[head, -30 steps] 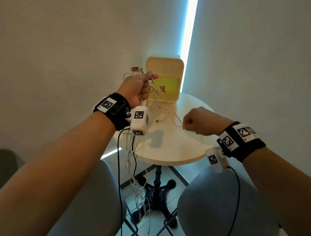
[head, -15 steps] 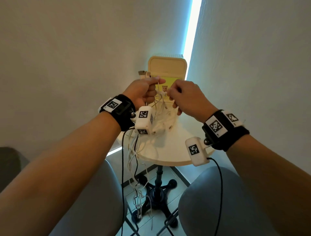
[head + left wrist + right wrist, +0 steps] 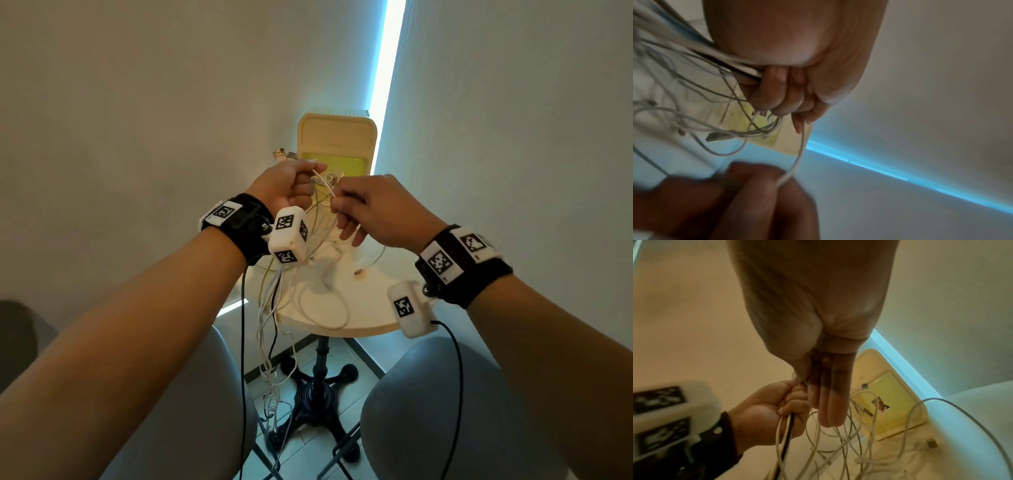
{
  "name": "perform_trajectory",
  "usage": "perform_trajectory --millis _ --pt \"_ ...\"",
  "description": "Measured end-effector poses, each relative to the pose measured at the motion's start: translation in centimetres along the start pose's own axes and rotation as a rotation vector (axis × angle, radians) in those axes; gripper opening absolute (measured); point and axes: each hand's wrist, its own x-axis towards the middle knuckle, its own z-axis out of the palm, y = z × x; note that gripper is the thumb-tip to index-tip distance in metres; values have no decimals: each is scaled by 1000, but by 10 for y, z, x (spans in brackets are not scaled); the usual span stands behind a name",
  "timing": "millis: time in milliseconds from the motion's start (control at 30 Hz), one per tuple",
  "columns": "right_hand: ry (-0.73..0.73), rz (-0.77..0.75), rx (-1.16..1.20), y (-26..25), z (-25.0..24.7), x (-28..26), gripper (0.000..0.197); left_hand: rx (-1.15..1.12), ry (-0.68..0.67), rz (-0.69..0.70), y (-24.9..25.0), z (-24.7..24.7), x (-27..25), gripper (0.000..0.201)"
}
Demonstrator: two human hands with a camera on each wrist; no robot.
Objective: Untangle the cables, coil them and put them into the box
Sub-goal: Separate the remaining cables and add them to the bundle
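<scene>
A tangle of thin white cables (image 3: 320, 240) hangs from my left hand (image 3: 291, 186), which grips the bundle (image 3: 694, 91) in a fist above the table. Some strands trail over the table edge towards the floor. My right hand (image 3: 370, 209) is close beside the left and pinches one white cable (image 3: 798, 154) between thumb and forefinger, its other fingers (image 3: 830, 402) straight. The yellow box (image 3: 337, 137) stands open just behind both hands, at the back of the table; a few cable ends (image 3: 865, 394) lie in it.
The small round table (image 3: 373, 308) sits in a wall corner on a black pedestal base (image 3: 318, 394). A USB plug (image 3: 931, 443) and loose loops lie on the top. Two grey chair seats (image 3: 428, 411) flank the near side. Wrist camera leads hang from both arms.
My right hand has risen from the table's right side to meet the left and has taken hold of a white strand. Both hands now sit higher, in front of the box.
</scene>
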Motion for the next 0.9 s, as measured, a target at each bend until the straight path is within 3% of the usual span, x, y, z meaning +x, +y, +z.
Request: perform_trajectory --millis 233,400,467,533,633,700,767,833,900 --pt "-203 -22 -76 9 -8 -26 18 81 69 -106 -4 -10 17 29" --pt "-383 171 -383 26 -28 -33 22 123 95 -93 -8 -13 17 27" --pt "-294 293 -475 38 -33 -29 23 127 85 -63 -8 -13 13 27" --pt "-74 372 -461 50 -32 -20 25 124 85 -55 -7 -15 10 27" --pt "248 350 -137 56 -27 -1 19 127 101 -33 -8 -15 4 27" --pt "271 307 91 48 -27 12 20 119 116 12 -6 -13 1 24" --pt "151 301 159 41 -27 22 39 108 108 72 0 -11 -5 24" --pt "58 321 31 36 -30 28 48 84 95 136 7 -10 -10 24" --pt "171 298 -231 31 -31 32 48 111 111 164 10 -10 -13 24"
